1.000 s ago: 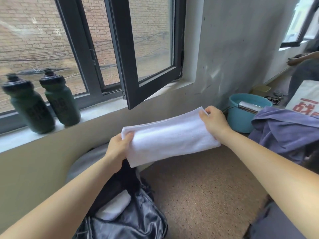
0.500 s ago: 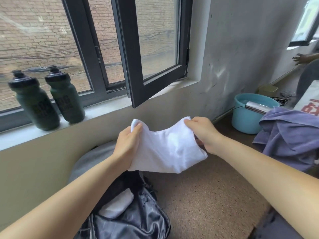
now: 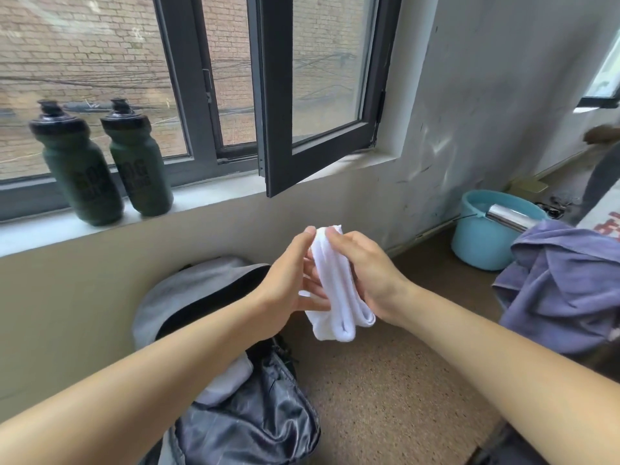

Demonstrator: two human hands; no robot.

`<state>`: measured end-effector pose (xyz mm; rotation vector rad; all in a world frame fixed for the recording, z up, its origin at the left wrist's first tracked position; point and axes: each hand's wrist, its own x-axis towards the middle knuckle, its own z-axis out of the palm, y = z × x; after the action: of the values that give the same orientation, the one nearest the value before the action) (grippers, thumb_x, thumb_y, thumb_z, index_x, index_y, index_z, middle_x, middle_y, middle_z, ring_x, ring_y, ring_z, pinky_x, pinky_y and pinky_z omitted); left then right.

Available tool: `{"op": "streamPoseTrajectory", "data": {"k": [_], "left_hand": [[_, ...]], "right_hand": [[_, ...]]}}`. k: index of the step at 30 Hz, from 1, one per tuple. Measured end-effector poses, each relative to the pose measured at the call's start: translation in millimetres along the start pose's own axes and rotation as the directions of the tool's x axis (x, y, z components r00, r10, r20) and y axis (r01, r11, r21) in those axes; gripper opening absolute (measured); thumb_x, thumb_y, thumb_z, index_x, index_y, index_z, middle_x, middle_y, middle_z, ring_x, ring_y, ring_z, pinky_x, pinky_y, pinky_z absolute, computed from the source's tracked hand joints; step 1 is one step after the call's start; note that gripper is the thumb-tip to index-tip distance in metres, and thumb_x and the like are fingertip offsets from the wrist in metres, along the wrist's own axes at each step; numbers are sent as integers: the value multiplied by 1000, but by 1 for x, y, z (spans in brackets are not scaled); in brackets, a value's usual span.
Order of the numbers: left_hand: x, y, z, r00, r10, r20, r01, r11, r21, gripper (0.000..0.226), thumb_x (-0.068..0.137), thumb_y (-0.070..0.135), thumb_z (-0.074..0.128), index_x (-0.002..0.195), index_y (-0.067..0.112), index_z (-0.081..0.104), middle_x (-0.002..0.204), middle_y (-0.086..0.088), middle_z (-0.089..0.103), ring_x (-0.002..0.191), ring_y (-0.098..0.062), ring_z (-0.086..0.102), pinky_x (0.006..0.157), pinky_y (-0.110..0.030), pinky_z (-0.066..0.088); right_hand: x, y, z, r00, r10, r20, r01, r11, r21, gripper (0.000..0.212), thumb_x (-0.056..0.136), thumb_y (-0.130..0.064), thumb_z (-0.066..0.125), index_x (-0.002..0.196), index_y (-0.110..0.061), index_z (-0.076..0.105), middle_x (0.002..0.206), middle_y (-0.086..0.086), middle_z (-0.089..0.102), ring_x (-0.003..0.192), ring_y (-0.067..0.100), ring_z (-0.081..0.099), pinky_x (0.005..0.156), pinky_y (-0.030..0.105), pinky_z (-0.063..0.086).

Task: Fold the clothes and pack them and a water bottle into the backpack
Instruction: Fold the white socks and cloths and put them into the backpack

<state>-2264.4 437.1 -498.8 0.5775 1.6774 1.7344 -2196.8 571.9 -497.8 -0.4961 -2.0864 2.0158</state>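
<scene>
Nearest, low at the left, the backpack (image 3: 248, 421) lies open on the speckled brown floor (image 3: 385, 391), its shiny dark lining showing and a folded white piece (image 3: 228, 380) tucked inside its mouth; its grey back leans against the wall under the window sill (image 3: 208, 199). Above the bag's far edge the left hand (image 3: 285, 283) and right hand (image 3: 365, 273) are brought close together, clamped from either side on a white cloth (image 3: 339, 297) doubled into a narrow hanging bundle, with fingertips of both hands pinching its top edge. To the right of the bag the floor lies open as far as a crumpled purple cloth (image 3: 563, 290) at the right edge. Beyond that a light blue bucket (image 3: 479, 236) stands against the foot of the wall, a shiny metal bar across its rim. At the far right edge a white surface carries red writing (image 3: 607, 226), cut off and unreadable. On the sill's left end two dark green bottles (image 3: 80, 169) (image 3: 141, 162) stand upright just beside each other, their dark lettering too dim to read surely. The dark window sash (image 3: 318, 88) swings inward over the sill's middle.
</scene>
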Motion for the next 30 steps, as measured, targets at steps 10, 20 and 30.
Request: {"op": "streamPoseTrajectory", "data": {"k": [10, 20, 30], "left_hand": [[2, 5, -23, 986, 165, -4, -164, 984, 74, 29, 101, 37, 58, 103, 13, 74, 88, -2, 64, 82, -19, 61, 62, -25, 54], [9, -6, -44, 988, -8, 157, -3, 998, 65, 70, 75, 65, 78, 131, 23, 67, 132, -4, 69, 123, -23, 63, 106, -48, 44], [8, -10, -41, 995, 98, 29, -101, 981, 166, 35, 83, 29, 83, 116, 21, 75, 113, -4, 79, 106, -26, 75, 100, -52, 57]], "right_hand": [[8, -6, -17, 997, -41, -69, 45, 998, 43, 37, 76, -11, 69, 111, -1, 61, 103, 16, 69, 90, 26, 69, 82, 41, 57], [16, -11, -39, 970, 51, 236, -161, 866, 474, 57, 88, -18, 56, 144, -8, 52, 139, 22, 61, 126, 42, 60, 106, 61, 46], [14, -10, -45, 1000, -25, -1, 25, 996, -90, 50, 77, -32, 82, 122, -17, 66, 113, 8, 75, 98, 26, 73, 81, 42, 57]]}}
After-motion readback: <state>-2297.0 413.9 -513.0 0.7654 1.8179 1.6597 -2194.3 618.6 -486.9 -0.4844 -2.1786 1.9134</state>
